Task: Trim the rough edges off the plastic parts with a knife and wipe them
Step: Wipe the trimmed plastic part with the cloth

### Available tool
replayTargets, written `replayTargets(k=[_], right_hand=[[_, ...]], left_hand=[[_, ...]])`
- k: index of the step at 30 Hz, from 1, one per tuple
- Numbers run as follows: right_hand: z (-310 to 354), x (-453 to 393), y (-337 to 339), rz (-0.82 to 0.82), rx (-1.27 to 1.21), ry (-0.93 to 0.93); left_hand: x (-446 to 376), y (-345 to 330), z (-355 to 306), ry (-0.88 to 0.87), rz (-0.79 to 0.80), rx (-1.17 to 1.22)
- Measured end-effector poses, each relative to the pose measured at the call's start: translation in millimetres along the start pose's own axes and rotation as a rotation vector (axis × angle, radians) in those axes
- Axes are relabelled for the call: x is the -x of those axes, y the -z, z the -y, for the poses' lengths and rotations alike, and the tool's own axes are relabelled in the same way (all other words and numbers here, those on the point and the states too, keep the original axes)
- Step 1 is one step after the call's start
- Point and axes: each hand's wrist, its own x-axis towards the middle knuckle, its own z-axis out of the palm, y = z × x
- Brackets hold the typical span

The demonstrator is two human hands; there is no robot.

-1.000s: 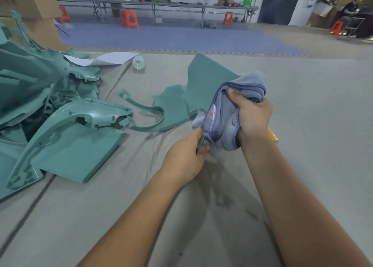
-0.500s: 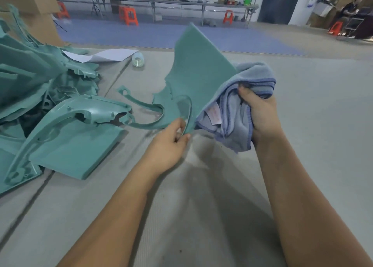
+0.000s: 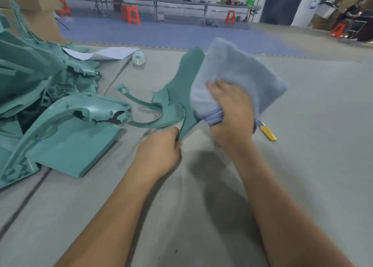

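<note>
Forearms: both of yours reach forward from the near edge over the grey work surface [image 3: 302, 125], meeting in the middle so one hand steadies while the other wipes.
Left hand [image 3: 159, 151]: you pinch the near lower tip of the green plastic part [image 3: 181, 93] between thumb and curled fingers, knuckles up; holding it by the corner probably keeps the face free for wiping.
Plastic part: it stands tilted up off the surface, near tip in your left hand, far point rising behind the cloth.
Right hand [image 3: 232, 113]: fingers are curled round a bunched fold of the blue cloth [image 3: 242, 72], pressing it against the right face of the part; the loose end of the cloth fans out above your knuckles.
Knife [image 3: 267, 132]: the yellow cutter lies on the surface just beyond your right wrist, out of your grip, which suggests trimming of this part is finished.
Pile [image 3: 50, 105]: more green parts are heaped to your left, within reach.
Far side: a paper sheet [image 3: 105, 53] and a roll of tape [image 3: 138, 58] lie beyond the pile.
</note>
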Motion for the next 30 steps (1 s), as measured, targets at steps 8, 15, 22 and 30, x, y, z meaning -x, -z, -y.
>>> replayTargets(k=[8,15,22,30], right_hand=[[10,22,-36,0.199,0.084,0.174],[0,-9,-30,0.125,0.222,0.002],[-4,-35,-23,0.1,0.282,-0.05],[-13,3,-13,0.136,0.025,-0.031]], left_hand=[[-2,2,6,0.021,0.051,0.067],[5,2,-5,-0.086,0.004,-0.119],[7,-2,-17,-0.09,0.103,-0.246],[6,-5,-11,-0.099,0.083,-0.133]])
